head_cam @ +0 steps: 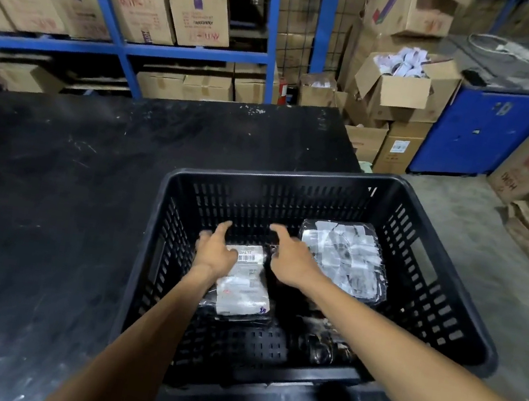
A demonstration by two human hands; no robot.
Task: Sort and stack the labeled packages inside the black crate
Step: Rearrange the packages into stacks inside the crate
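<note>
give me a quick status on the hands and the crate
Left hand open, on the left package. Right hand open, hovering beside it. Second stack sits far right in the crate. Nothing blocking.

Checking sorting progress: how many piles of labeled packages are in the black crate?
2: one pile at the crate's left under both hands, another pile at the far right. Dark items near the front may hide more.
</note>
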